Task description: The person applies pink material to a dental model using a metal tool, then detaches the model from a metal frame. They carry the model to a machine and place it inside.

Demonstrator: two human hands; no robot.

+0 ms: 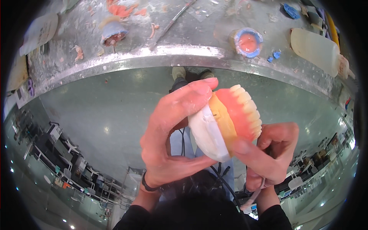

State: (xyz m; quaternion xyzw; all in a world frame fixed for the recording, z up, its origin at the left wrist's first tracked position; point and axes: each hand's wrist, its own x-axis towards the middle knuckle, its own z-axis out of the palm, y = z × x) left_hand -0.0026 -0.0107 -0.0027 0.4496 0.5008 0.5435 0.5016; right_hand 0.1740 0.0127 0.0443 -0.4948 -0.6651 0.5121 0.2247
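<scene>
Denture model [230, 119], pink gums and white teeth on a white base, gripped by left hand [168, 134]; right hand's [272, 153] thumb pressing its edge

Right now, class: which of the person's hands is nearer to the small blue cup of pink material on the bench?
Right. The right hand is below the blue cup; the left hand is farther, below-left, holding the denture model.

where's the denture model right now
In the head view the denture model sits just right of centre, held up between the left hand and the right hand, below the workbench edge.
</scene>
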